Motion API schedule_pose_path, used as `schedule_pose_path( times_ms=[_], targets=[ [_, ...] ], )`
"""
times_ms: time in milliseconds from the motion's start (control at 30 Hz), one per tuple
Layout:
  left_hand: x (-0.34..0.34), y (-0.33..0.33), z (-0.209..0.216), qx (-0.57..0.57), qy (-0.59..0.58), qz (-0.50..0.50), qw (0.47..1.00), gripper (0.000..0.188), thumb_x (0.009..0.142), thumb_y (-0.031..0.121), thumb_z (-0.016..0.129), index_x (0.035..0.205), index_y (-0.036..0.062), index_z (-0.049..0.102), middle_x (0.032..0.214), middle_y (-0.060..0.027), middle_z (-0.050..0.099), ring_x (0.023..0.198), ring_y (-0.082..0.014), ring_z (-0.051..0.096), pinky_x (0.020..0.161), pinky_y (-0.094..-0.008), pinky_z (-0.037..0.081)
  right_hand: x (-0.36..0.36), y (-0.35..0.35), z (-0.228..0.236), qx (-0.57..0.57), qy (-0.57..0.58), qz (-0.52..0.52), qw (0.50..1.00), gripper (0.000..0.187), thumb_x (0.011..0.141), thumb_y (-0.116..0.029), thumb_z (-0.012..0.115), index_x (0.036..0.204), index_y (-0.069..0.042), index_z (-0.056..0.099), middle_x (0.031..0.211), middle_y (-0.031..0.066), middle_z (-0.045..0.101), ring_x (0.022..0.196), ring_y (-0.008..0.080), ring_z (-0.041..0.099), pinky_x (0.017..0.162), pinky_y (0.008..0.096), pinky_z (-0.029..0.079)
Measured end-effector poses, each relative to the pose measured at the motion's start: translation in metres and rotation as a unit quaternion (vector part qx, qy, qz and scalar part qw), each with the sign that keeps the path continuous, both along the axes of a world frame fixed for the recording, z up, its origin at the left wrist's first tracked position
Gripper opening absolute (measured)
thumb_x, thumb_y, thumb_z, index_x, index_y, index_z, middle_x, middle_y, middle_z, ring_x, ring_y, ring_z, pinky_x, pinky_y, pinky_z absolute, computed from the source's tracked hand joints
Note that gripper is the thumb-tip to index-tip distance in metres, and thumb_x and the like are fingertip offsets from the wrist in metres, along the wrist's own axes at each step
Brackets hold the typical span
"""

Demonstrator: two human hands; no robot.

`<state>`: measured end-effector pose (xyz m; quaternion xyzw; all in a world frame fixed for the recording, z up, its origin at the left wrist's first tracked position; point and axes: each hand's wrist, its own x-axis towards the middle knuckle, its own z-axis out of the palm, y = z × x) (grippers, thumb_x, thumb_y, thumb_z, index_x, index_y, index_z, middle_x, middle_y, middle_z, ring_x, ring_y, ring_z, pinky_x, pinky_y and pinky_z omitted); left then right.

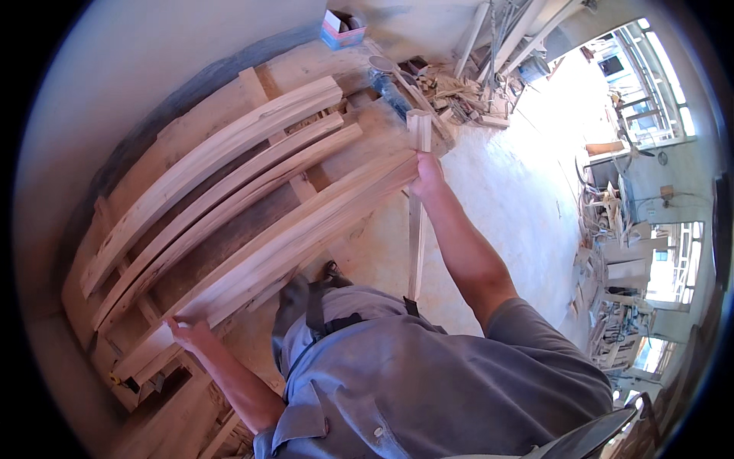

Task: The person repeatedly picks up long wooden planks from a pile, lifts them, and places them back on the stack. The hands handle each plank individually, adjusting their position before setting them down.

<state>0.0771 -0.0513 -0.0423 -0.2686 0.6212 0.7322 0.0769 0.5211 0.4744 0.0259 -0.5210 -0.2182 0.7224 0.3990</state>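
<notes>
A long, pale wooden beam (294,233) lies slantwise in front of me, from lower left to upper right. My left hand (189,334) is closed on its edge near the left end. Close to the far right end, my right hand (430,174) grips the same beam, its fingers partly hidden behind the wood. Right beside that hand stands a narrow upright wooden post (417,222); I cannot tell whether the beam touches it.
Several more beams (222,164) lie side by side beyond mine, on wooden crosspieces (303,186). A blue and red box (342,30) sits by the wall. Wood scraps (462,96) are heaped at the back. Leaning boards (527,34) and cluttered shelving (619,206) stand to the right.
</notes>
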Motion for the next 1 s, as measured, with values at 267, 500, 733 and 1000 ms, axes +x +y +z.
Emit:
schedule_pose_path(
  times_ms=[267, 500, 733, 1000],
  targets=[
    [0.027, 0.043, 0.077, 0.092, -0.081, 0.084, 0.989, 0.045, 0.093, 0.043, 0.061, 0.114, 0.0032, 0.056, 0.115, -0.0104, 0.048, 0.102, -0.0251, 0.049, 0.081, -0.0428, 0.047, -0.019, -0.025, 0.033, -0.04, -0.063, -0.023, 0.997, 0.031, 0.092, -0.015, 0.042, 0.116, -0.004, 0.058, 0.111, 0.0153, 0.065, 0.105, 0.0294, 0.064, 0.09, 0.0479, 0.052],
    [0.009, 0.016, 0.046, 0.135, -0.08, 0.049, 0.986, 0.041, 0.089, 0.04, 0.067, 0.113, 0.0083, 0.056, 0.113, -0.0093, 0.05, 0.1, -0.0255, 0.049, 0.082, -0.0463, 0.044, -0.013, -0.017, 0.013, -0.033, -0.046, -0.045, 0.997, 0.03, 0.09, -0.017, 0.046, 0.113, -0.005, 0.061, 0.112, 0.0156, 0.063, 0.103, 0.0326, 0.062, 0.087, 0.0538, 0.051],
    [0.016, 0.026, 0.055, 0.163, -0.131, 0.015, 0.978, 0.038, 0.083, 0.035, 0.072, 0.11, 0.0134, 0.056, 0.1, -0.0067, 0.054, 0.097, -0.0239, 0.052, 0.082, -0.0425, 0.043, 0.006, 0.01, -0.04, -0.01, -0.113, -0.006, 0.994, 0.036, 0.088, -0.021, 0.049, 0.119, -0.004, 0.055, 0.107, 0.0162, 0.064, 0.097, 0.0319, 0.064, 0.083, 0.0513, 0.052],
    [0.018, -0.027, 0.045, -0.219, -0.121, -0.059, 0.966, 0.041, 0.082, 0.026, 0.073, 0.116, 0.0084, 0.059, 0.092, -0.0061, 0.062, 0.078, -0.0194, 0.055, 0.075, -0.0389, 0.049, -0.01, -0.008, -0.034, 0.219, -0.633, 0.124, 0.733, 0.03, 0.083, -0.025, 0.061, 0.105, -0.006, 0.067, 0.099, 0.0125, 0.068, 0.096, 0.0252, 0.065, 0.084, 0.0424, 0.05]
  ],
)
